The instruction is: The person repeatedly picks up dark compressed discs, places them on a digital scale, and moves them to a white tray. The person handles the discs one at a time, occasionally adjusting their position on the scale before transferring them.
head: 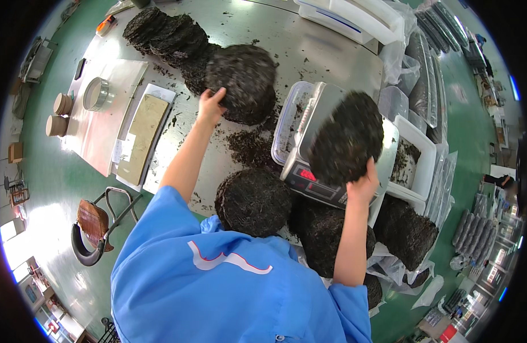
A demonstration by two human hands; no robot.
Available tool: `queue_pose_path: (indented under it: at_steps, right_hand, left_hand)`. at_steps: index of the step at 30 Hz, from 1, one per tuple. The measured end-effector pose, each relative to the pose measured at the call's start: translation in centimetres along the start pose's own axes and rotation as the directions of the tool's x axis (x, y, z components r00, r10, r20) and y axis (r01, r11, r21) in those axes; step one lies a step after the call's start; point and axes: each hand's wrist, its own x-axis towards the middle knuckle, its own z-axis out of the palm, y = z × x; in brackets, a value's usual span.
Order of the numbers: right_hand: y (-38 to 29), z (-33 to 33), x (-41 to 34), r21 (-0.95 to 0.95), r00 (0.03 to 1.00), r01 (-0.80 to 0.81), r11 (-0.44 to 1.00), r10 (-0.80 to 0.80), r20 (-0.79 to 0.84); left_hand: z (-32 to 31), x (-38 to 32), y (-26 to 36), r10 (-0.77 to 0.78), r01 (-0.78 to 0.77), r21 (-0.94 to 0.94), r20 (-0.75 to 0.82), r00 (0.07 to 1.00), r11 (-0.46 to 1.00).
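Note:
My left hand [211, 106] grips the near-left edge of a dark round cake of dried seaweed or similar matter [242, 75], which is blurred and sits over a stack of like cakes. Another such cake [348, 137] is tilted above the digital scale [315, 182], its lower edge in my right hand [363, 184]. The scale's red display is lit and partly covered. Close to my body stands a round stack of cakes [252, 201]. More overlapping cakes [177, 38] lie in a row at the far left of the metal table. Dark crumbs [250, 148] are scattered between the stacks.
Left on the table are a green-brown board [143, 139], a round clear dish [96, 94] and an orange tape measure [105, 26]. White plastic bins [422, 158] and filled plastic bags [422, 81] stand to the right. More cakes [405, 231] lie near right. A chair [93, 225] stands at left.

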Motion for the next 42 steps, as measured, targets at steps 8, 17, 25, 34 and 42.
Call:
queue_pose_path:
  at_steps: [8, 17, 25, 34, 42]
  right_hand:
    - [-3.8, -5.6, -6.5, -0.103, 0.984, 0.041, 0.994, -0.058, -0.169]
    - [-6.9, -8.8, -11.3, 0.004, 0.909, 0.159, 0.987, -0.144, -0.390]
    - [-6.1, -8.5, -12.3, -0.105, 0.976, 0.038, 0.994, -0.059, -0.209]
    - [-3.8, -0.8, -13.0, -0.378, 0.973, 0.210, 0.902, -0.231, -0.010]
    - [-4.4, -0.3, -13.3, -0.121, 0.976, 0.207, 0.971, -0.197, 0.090]
  left_hand:
    - [-9.0, 13.6, -1.8, 0.571, 0.064, 0.845, -0.412, 0.710, 0.531]
    - [-1.1, -19.6, 0.6, -0.470, -0.581, 0.797, 0.580, 0.665, 0.164]
    - [-3.2, -23.3, 1.8, -0.319, 0.009, 0.595, 0.419, 0.850, 0.803]
    - [7.2, -29.3, 4.4, 0.546, -0.970, 0.237, 0.820, 0.170, -0.054]
    - [9.7, -31.7, 0.1, 0.261, -0.969, -0.040, 0.959, -0.106, -0.245]
